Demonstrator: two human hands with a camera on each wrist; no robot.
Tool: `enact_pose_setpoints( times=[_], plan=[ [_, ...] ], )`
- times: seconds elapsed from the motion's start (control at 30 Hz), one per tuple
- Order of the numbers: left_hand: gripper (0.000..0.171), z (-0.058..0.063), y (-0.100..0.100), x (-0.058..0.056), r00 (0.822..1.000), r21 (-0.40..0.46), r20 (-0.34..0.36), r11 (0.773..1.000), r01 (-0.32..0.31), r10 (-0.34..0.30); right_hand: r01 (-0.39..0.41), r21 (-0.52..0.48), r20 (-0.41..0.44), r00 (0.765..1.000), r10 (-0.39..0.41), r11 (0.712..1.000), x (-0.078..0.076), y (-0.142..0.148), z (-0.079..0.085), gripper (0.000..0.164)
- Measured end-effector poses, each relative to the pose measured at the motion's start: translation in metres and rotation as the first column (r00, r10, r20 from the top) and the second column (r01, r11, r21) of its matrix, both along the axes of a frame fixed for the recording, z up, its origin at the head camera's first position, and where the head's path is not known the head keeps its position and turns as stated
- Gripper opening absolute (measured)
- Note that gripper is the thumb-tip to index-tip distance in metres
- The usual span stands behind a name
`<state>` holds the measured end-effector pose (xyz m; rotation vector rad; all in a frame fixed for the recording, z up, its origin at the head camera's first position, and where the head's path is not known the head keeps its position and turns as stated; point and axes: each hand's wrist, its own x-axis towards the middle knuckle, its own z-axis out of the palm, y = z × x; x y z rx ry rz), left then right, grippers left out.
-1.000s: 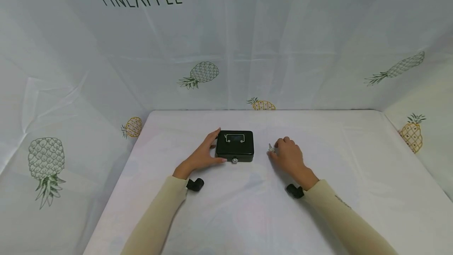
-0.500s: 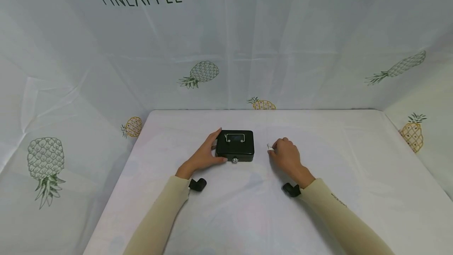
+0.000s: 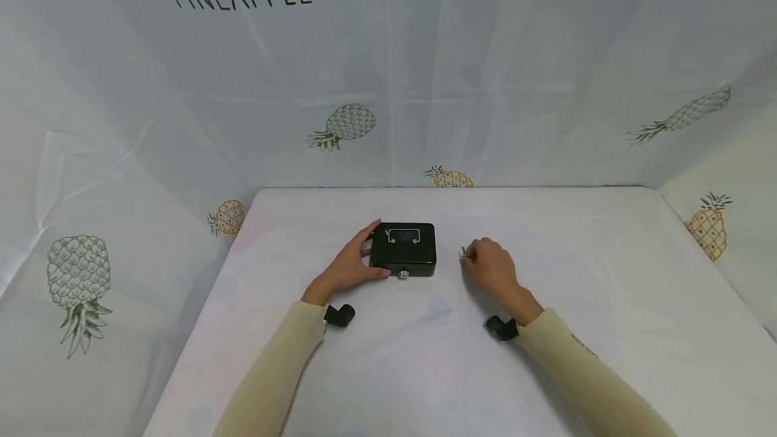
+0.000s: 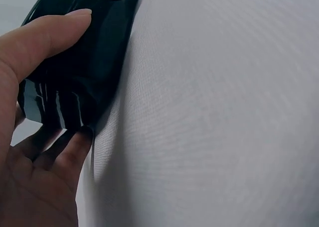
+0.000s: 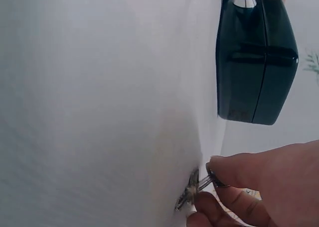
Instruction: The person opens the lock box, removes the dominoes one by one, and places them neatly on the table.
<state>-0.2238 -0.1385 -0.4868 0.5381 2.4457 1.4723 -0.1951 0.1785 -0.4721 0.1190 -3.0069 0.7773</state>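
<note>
A small black cash box (image 3: 403, 248) with a fold-down handle on its closed lid stands on the white-covered table. Its round silver lock (image 3: 403, 274) faces the person. My left hand (image 3: 349, 267) grips the box's left end, thumb along the front face and fingers round the side and back; in the left wrist view the thumb presses beside the lock. To the right of the box, my right hand (image 3: 493, 268) pinches small silver keys (image 5: 193, 188) between thumb and fingers. In the right wrist view the keys are close to the cloth; whether they touch it I cannot tell.
The white cloth (image 3: 394, 356) covers the table, whose far edge meets a pineapple-printed curtain (image 3: 485, 86). More of this fabric hangs at both sides. A black wrist camera (image 3: 340, 315) sits on the left wrist and another black camera (image 3: 501, 328) on the right.
My right hand has shifted slightly and its fingers have closed on the keys, which have turned and show less between the fingertips. The left hand and the cash box stay nearly where they were.
</note>
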Motion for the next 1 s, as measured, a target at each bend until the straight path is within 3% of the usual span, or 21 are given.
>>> enact_pose_setpoints(
  times=[0.33,0.77,1.0],
  plan=[
    [0.112,-0.003,-0.003,-0.004,1.0,0.022,0.018,1.0,-0.013,0.012,-0.029,-0.099,-0.05,0.998,0.024,0.995,0.014,-0.004,0.007,0.008],
    [0.111,-0.001,-0.004,-0.011,0.999,0.032,0.048,0.999,-0.015,0.014,-0.109,-0.062,-0.106,0.989,0.102,0.992,0.039,-0.028,0.017,0.007],
    [0.11,0.002,-0.003,-0.014,0.994,0.063,0.107,0.998,-0.027,0.02,-0.152,-0.071,-0.107,0.984,0.144,0.986,0.045,-0.045,0.016,0.009]
  ],
)
